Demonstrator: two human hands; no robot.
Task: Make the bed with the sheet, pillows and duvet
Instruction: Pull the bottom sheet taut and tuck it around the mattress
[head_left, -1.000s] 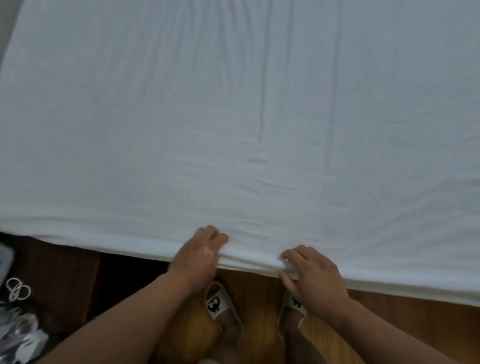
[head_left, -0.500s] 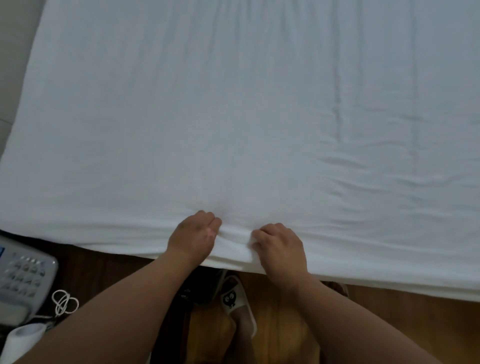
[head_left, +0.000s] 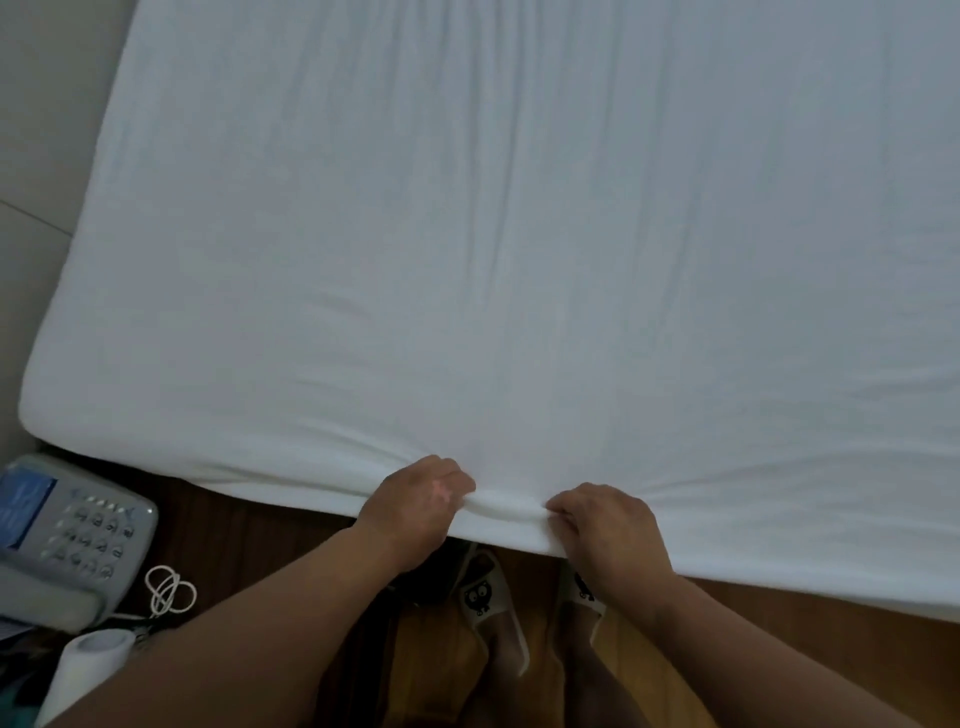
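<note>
A white sheet covers the whole mattress, with long soft creases running away from me and small folds fanning out from the near edge. My left hand and my right hand sit close together on that near edge, each with fingers curled into a bunch of the sheet. A small ridge of cloth stands between them. The bed's left corner is wrapped in sheet. No pillows or duvet are in view.
A grey desk phone with a white coiled cord sits on a dark bedside unit at the lower left, with a white paper roll beside it. My slippered feet stand on wooden floor below the bed edge. A beige wall lies left.
My hands have drawn closer together and their fingers have curled into the sheet edge, raising a ridge. The view has shifted left, bringing the bed's left corner and the phone into sight.
</note>
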